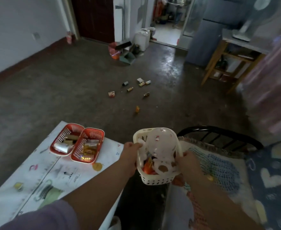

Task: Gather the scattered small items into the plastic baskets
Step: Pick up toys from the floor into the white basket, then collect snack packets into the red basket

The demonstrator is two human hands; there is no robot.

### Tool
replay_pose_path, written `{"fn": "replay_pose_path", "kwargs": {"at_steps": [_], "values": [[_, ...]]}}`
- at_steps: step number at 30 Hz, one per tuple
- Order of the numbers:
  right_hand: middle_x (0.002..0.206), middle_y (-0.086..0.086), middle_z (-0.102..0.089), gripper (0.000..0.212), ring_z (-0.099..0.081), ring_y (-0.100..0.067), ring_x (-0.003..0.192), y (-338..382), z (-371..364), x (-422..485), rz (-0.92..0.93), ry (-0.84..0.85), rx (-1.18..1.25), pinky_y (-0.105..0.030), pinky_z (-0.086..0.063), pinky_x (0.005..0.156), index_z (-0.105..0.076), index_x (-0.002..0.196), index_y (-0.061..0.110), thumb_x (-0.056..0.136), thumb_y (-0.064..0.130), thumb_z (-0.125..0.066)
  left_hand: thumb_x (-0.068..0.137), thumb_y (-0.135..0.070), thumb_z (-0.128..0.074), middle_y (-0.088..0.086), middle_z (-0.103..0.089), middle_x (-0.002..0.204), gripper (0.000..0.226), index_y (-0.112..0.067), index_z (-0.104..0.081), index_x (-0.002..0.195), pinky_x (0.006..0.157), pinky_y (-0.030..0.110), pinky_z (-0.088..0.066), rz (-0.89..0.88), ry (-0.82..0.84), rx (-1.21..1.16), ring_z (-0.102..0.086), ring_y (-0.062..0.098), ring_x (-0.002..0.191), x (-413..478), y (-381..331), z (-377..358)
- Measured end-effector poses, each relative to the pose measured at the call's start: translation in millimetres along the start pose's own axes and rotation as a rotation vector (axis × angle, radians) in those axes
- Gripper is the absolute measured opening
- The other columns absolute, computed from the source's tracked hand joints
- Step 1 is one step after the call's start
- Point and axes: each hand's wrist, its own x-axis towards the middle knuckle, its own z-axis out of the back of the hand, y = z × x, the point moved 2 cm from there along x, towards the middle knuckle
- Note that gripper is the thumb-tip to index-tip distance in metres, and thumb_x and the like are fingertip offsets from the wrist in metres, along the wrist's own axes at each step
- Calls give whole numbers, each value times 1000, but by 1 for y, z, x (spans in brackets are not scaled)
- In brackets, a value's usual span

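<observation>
Gripped white basket (154, 179) by both long sides, left hand (131, 147) and right hand (188, 159) curled on rims, just off table's (45, 171) right edge. Faced items (129, 89) well ahead on floor (61, 90), along basket's long axis, nearer neither hand.

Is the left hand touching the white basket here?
Touching. The head view shows the left hand gripping the white basket by its left rim, fingers curled over the edge.

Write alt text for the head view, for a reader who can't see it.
Left hand and right hand grip a white basket of items by its sides. Two red baskets holding items sit on the table at left; small bottles and packets lie scattered on the floor beyond.
</observation>
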Motion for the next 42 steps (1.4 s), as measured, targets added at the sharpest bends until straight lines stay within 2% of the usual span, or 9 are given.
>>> {"fn": "replay_pose_path", "kwargs": {"at_steps": [3, 8, 13, 19, 23, 27, 32, 37, 42], "values": [[82, -9, -57, 16, -53, -23, 72, 18, -27, 9, 37, -42, -93, -26, -31, 49, -54, 92, 6, 88, 21, -56, 86, -30, -60, 12, -59, 114, 29, -24, -51, 113, 89, 51, -53, -3, -12, -6, -60, 31, 101, 17, -10, 22], [87, -6, -56, 12, -59, -22, 79, 42, -72, 29, -42, 133, 66, -36, -56, 60, -52, 94, 10, 90, 21, -56, 87, -28, -56, 11, -59, 112, 31, -24, -52, 118, 90, 49, -53, -2, -110, -21, -58, 30, 100, 49, -22, 61], [102, -15, -62, 17, -64, -30, 90, 51, -115, 59, -249, 394, 105, -35, -57, 60, -57, 105, 8, 91, 16, -54, 86, -8, -49, 11, -61, 109, 31, -21, -58, 113, 90, 47, -52, 55, -170, -79, -58, 28, 100, 76, -21, 87], [107, -18, -64, 27, -66, -26, 91, 41, -173, 98, -422, 619, -23, -36, -59, 78, -55, 112, 7, 85, 9, -60, 68, 0, -48, 16, -60, 109, 40, -13, -65, 102, 100, 51, -46, 136, -194, -45, -54, 37, 111, 133, -18, 109], [99, -18, -66, 34, -64, -22, 79, 26, -219, 118, -455, 707, -36, -32, -58, 73, -56, 115, 4, 81, 2, -58, 74, 3, -46, 15, -57, 90, 20, -13, -56, 81, 90, 44, -47, 176, -226, -13, -55, 34, 93, 171, -18, 119], [85, -13, -65, 20, -62, -19, 77, 21, -255, 136, -497, 761, -9, -32, -56, 78, -61, 101, 6, 82, -1, -55, 80, -12, -57, 14, -65, 106, 17, -16, -66, 95, 96, 52, -47, 155, -251, 49, -59, 37, 106, 231, -10, 140], [84, -10, -59, 24, -57, -17, 78, 12, -287, 149, -563, 833, 73, -29, -53, 75, -63, 102, 8, 84, -2, -50, 74, -8, -53, 13, -64, 116, 52, -30, -61, 121, 98, 58, -44, 162, -214, 126, -57, 37, 108, 277, 1, 154], [89, -10, -53, 19, -51, -18, 84, 8, -307, 159, -585, 860, 31, -28, -51, 76, -63, 94, 11, 85, 1, -49, 89, 0, -43, 7, -56, 119, 52, -30, -52, 130, 100, 50, -42, 111, -202, 203, -51, 29, 111, 280, -6, 150], [90, -9, -63, 16, -64, -17, 82, 13, -311, 158, -524, 843, -173, -29, -56, 75, -64, 98, 5, 87, 7, -53, 93, -2, -43, 4, -56, 114, 48, -29, -53, 132, 86, 38, -40, 49, -297, 231, -49, 23, 101, 279, -1, 158]]}}
